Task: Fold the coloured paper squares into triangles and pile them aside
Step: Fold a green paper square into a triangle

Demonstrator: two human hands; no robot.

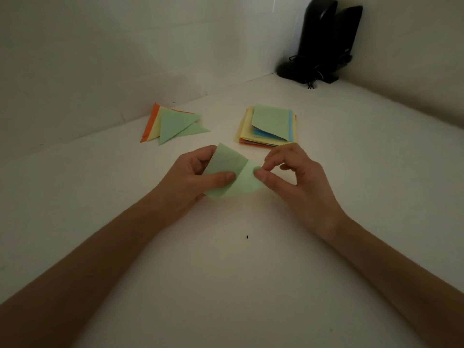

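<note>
- Green paper square (pixel 227 172): held just above the desk (pixel 251 272) near its middle, partly bent over on itself.
- Left hand (pixel 193 179): thumb and fingers pinch the sheet's left side.
- Right hand (pixel 293 177): pinches the right corner.
- Handling, judged: light, limp, creases readily; hold at corners.
- Folded triangles (pixel 175 124): piled toward the far-left edge.
- Unfolded stack (pixel 268 126): far middle.

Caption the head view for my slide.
Mid-fold: left hand and right hand bend a green paper; triangle pile far left, square stack far right.
</note>
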